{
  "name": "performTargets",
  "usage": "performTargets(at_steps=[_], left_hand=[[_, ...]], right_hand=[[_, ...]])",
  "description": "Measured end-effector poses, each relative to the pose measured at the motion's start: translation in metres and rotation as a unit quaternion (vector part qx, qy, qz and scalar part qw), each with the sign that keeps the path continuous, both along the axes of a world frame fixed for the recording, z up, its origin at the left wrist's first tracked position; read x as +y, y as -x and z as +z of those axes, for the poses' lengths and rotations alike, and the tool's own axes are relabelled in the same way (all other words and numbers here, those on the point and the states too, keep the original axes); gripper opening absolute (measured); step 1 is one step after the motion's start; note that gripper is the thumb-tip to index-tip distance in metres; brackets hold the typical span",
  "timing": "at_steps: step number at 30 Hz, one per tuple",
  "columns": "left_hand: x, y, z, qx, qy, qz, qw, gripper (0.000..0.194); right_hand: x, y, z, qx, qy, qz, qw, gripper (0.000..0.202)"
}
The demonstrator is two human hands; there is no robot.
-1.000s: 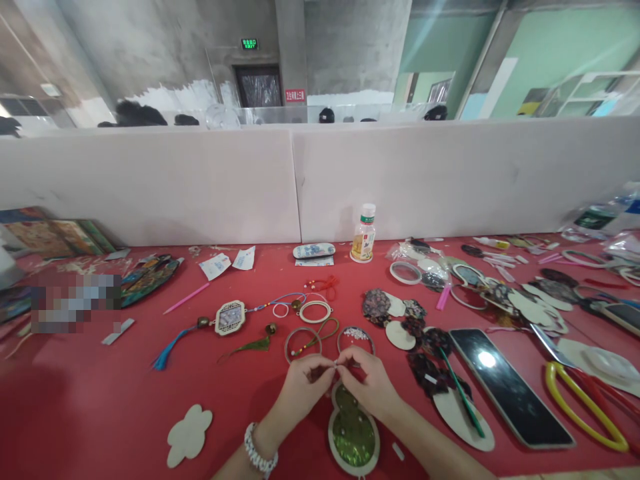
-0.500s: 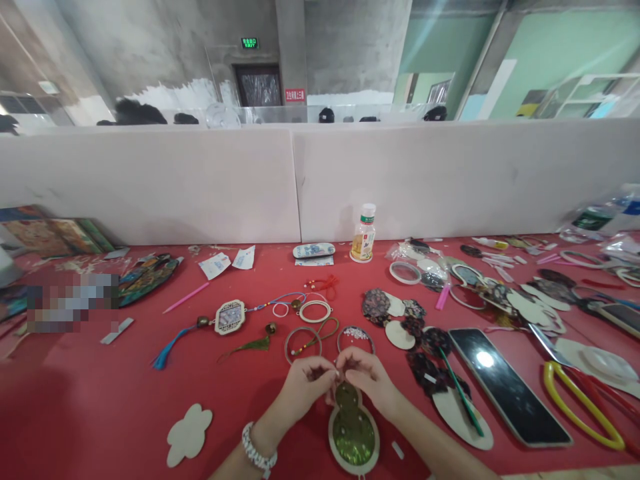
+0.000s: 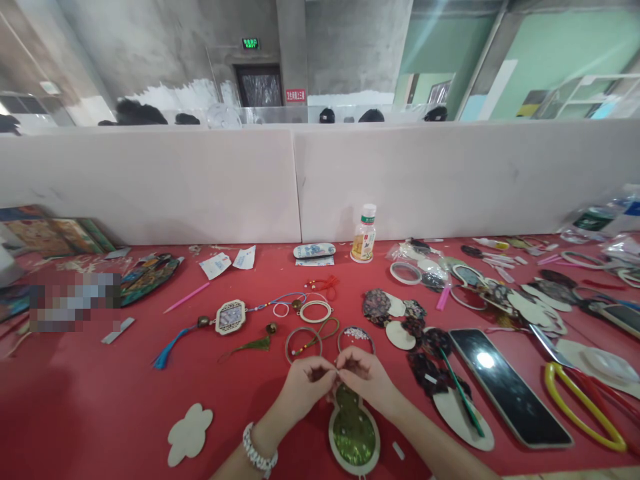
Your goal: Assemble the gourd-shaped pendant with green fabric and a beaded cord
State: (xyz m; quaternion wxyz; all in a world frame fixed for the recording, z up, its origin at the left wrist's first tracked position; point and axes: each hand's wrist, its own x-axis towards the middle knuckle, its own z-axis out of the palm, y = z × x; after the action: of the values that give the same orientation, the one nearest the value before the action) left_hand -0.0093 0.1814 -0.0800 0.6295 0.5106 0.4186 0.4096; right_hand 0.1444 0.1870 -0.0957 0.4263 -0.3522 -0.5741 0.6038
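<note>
My left hand (image 3: 313,383) and my right hand (image 3: 367,380) meet fingertip to fingertip, both pinched. Whatever is between the fingers is too small to make out. Just below them lies a gourd-shaped ornament (image 3: 354,433) with a shiny green middle and a pale rim; its top is partly hidden by my fingers. Beyond my hands are a ring holding small white beads (image 3: 356,332) and a thin ring (image 3: 303,344) with a green cord (image 3: 325,333) across it. A white beaded bracelet (image 3: 259,453) circles my left wrist.
A phone (image 3: 510,387) and yellow-and-red-handled scissors (image 3: 580,407) lie to the right. A pale cloud-shaped piece (image 3: 190,435) is at left, below a blue-tasselled pendant (image 3: 231,317). A small bottle (image 3: 363,233) stands before the white partition (image 3: 200,187). Dark patterned cut pieces (image 3: 425,367) lie right of my hands.
My fingertips have drawn slightly closer together, and the small pale bit seen between them is now hidden. The gourd ornament stays in place.
</note>
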Motion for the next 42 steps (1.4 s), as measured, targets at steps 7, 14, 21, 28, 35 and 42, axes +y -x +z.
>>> performTargets(at_steps=[7, 14, 21, 28, 35, 42], left_hand=[[0.0, -0.001, -0.005, 0.038, -0.027, 0.016, 0.999, 0.017], [-0.001, 0.001, -0.009, 0.084, -0.112, 0.025, 0.99, 0.017], [-0.001, 0.002, -0.002, 0.064, -0.097, 0.002, 0.993, 0.02], [0.003, 0.006, 0.001, 0.01, -0.054, -0.028, 0.998, 0.027], [0.007, 0.008, -0.001, 0.012, -0.037, -0.023, 0.999, 0.031], [0.004, 0.007, 0.002, 0.098, -0.14, -0.002, 0.985, 0.021]], right_hand=[[0.0, 0.0, -0.002, -0.037, -0.041, -0.023, 0.998, 0.005], [0.0, -0.001, -0.003, -0.069, -0.076, -0.037, 0.994, 0.005], [0.0, 0.0, -0.003, -0.084, -0.08, -0.04, 0.992, 0.003], [0.0, -0.002, 0.004, -0.075, -0.033, -0.038, 0.996, 0.012], [0.003, -0.003, 0.011, -0.086, -0.05, -0.06, 0.993, 0.017], [0.002, -0.003, 0.004, -0.096, -0.058, -0.07, 0.991, 0.018]])
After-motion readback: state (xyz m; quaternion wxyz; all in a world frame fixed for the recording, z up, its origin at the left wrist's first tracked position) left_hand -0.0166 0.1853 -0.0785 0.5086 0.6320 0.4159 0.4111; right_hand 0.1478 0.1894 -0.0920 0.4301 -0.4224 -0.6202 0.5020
